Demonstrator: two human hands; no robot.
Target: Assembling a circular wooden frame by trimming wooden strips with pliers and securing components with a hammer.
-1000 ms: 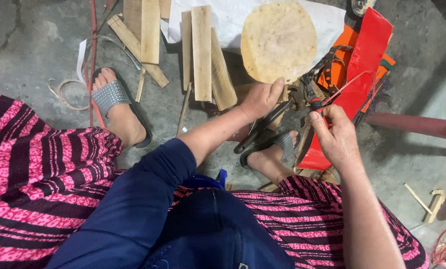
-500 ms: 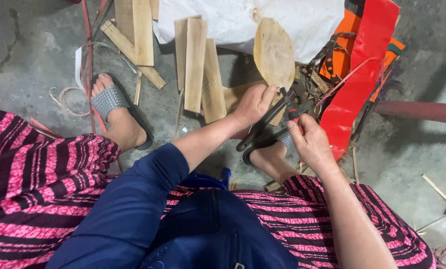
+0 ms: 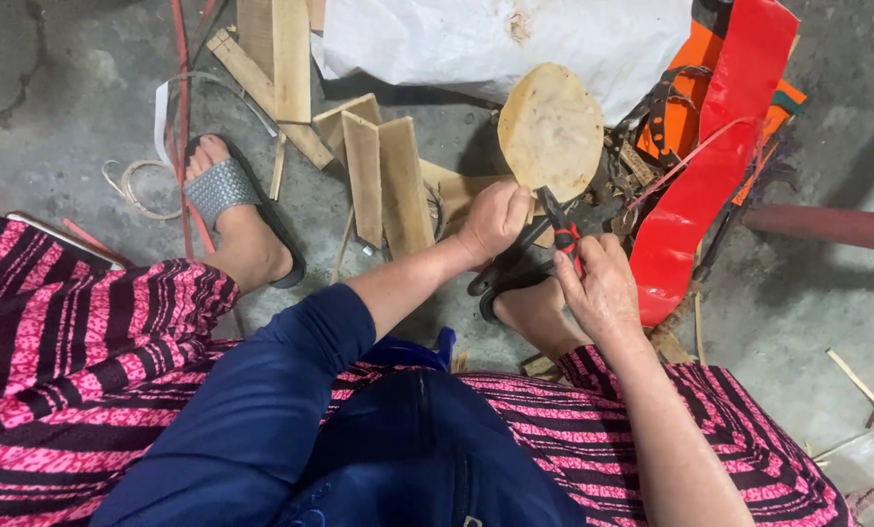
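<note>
Left hand (image 3: 494,220) is closed around the lower edge of a round tan disc (image 3: 551,129), holding it upright and tilted above the person's foot. Right hand (image 3: 601,288) is wrapped around the red-and-black handles of pliers (image 3: 557,222), whose nose reaches up to the disc's bottom edge, just beside the left fingers.

Risks, judged from this position:
- Pliers nose works very close to the left fingertips; a slip off the disc edge could pinch or nick them.
- Disc is gripped at one edge only; a hard twist could crack it or pull it free.
- Bare foot in a sandal (image 3: 224,190) and the other foot directly under the work sit among wood slats (image 3: 378,181); a dropped tool or disc would land there.
- Loose strapping and red sheet (image 3: 712,166) lie near the right elbow's path and could snag.

Not resolved:
- Whether the pliers' jaws are biting the disc or only touching it; the contact point is hidden by the left hand.
- Disc material: unclear.
- Clutter behind the red sheet is too tangled to identify.
- White sheet (image 3: 496,44) is cut off at the top.
</note>
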